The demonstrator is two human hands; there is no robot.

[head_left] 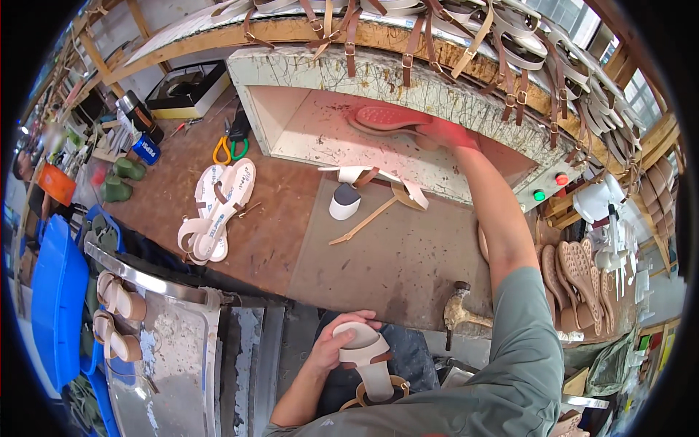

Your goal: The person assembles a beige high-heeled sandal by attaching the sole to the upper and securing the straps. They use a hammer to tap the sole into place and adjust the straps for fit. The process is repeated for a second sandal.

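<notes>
- While red light fills the white box (320,73), we see the right grip (444,135) inside it, at one end of a beige sole (389,116); glow and blur hide the fingers, so we cannot tell whether they clasp it.
- In front of the box, below the edge of the tabletop (408,255), the left grip (325,351) grasps a pale sandal (376,379), thumb on top; the shirt (466,390) partly covers its buckled end.
- Just before the box we find a white sandal (386,175) with a tan strap, its shape hard to make out.
- Farther before the box lies a hammer (459,309).
- Left of the box, we see two overlapping white sandals (218,211).
- Right of the box, soles (579,277) crowd together, too overlapped for us to count.
- Above the box, strapped sandals (517,44) are cut off by the upper edge.
</notes>
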